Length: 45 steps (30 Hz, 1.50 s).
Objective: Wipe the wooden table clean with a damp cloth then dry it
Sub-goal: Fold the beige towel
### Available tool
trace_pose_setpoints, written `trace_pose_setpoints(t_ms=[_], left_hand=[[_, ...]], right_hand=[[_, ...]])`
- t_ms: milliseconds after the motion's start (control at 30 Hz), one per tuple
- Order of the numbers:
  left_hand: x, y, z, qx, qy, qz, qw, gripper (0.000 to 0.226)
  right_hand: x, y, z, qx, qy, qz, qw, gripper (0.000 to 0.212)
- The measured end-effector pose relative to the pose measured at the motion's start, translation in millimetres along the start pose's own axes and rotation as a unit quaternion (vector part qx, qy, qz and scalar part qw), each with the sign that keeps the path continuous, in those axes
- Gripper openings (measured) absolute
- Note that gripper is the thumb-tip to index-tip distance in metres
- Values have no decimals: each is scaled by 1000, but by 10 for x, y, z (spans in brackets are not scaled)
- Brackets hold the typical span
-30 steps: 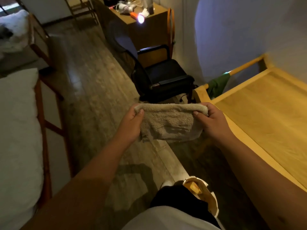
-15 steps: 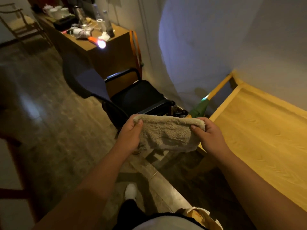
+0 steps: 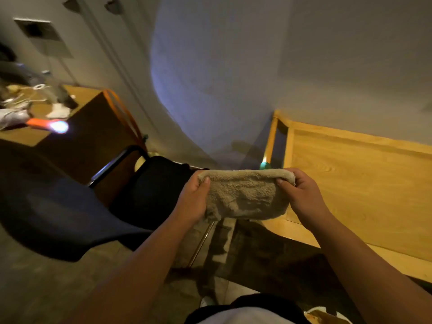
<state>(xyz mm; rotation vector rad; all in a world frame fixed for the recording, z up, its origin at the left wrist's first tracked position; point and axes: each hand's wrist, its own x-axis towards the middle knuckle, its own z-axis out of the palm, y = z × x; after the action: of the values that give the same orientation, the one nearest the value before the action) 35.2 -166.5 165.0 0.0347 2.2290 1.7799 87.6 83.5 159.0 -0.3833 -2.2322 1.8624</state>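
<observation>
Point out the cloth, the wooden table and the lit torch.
cloth [image 3: 245, 195]: head view, middle of its fluffy front face.
wooden table [image 3: 364, 183]: head view, bare top surface.
lit torch [image 3: 38, 123]: head view, orange body.

A dim room in a home, like a bedroom or study: a plain grey plastered wall [image 3: 233, 66], a dark wood-plank floor [image 3: 46, 288], a black padded office chair [image 3: 149, 185], a cluttered brown wooden desk [image 3: 77, 127] with a lit orange torch [image 3: 46, 124], and a pale wooden table [image 3: 362, 183] against the wall.
</observation>
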Motion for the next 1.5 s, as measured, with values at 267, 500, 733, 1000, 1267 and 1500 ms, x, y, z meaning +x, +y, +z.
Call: trace_pose_setpoints(t_ms=[267,500,733,1000,1267,1500], left_hand=[[841,252,424,9,-51,13,999,20],[1418,390,948,39,-43,4,998,19],[1882,445,1241,65,-40,-8,997,20],[2720,323,1349,99,-73,-25,992,23],[3708,74,1462,120,-123,-63,983,20],[4373,-223,1621,93,-160,-96,978,20]], right_hand=[[447,36,-365,-3,83,16,996,21],[979,285,-729,13,104,32,994,20],[1529,480,-940,22,85,54,995,19],[2148,771,-849,46,106,93,989,22],[2852,1153,-682,52,133,165,976,19],[3450,1564,-573,25,169,213,962,17]])
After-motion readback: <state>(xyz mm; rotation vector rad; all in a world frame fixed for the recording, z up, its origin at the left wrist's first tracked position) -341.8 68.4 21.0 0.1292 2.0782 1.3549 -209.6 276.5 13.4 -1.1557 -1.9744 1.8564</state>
